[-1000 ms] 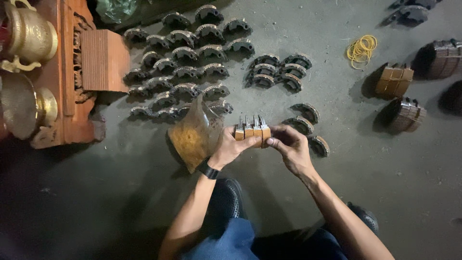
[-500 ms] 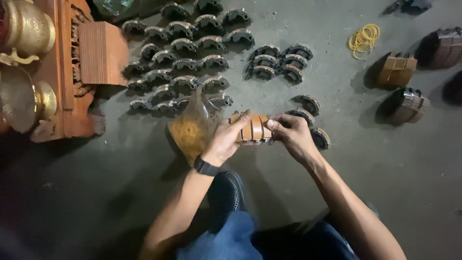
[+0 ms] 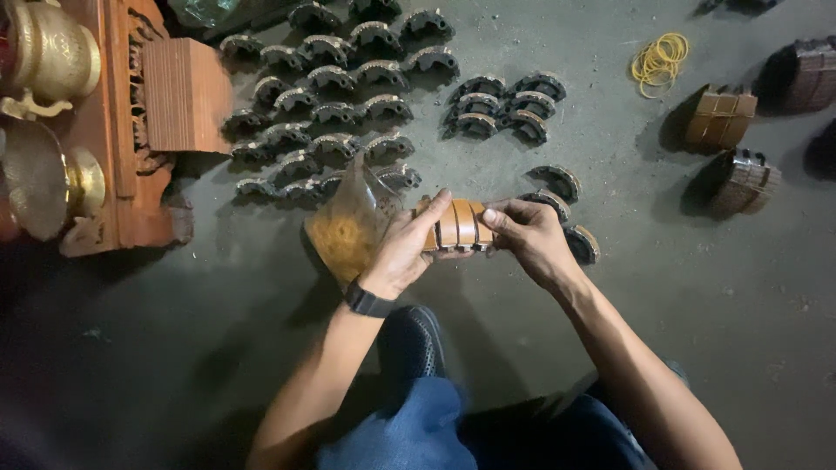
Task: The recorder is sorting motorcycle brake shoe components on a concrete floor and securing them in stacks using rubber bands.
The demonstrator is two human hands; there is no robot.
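Both-handed clamp: left hand (image 3: 405,252) and right hand (image 3: 527,237) pressing stack of curved brake shoes (image 3: 455,224) above concrete floor (image 3: 261,331), clear bag (image 3: 348,228) pinched alongside. Risk: uneven squeeze, stack fanning apart.

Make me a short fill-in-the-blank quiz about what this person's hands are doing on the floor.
1. Both hands grip a stack of curved brown ____.
2. The left hand also holds a clear plastic ____.
3. The yellow rubber bands lie on the ____.

Missing words: pads; bag; floor
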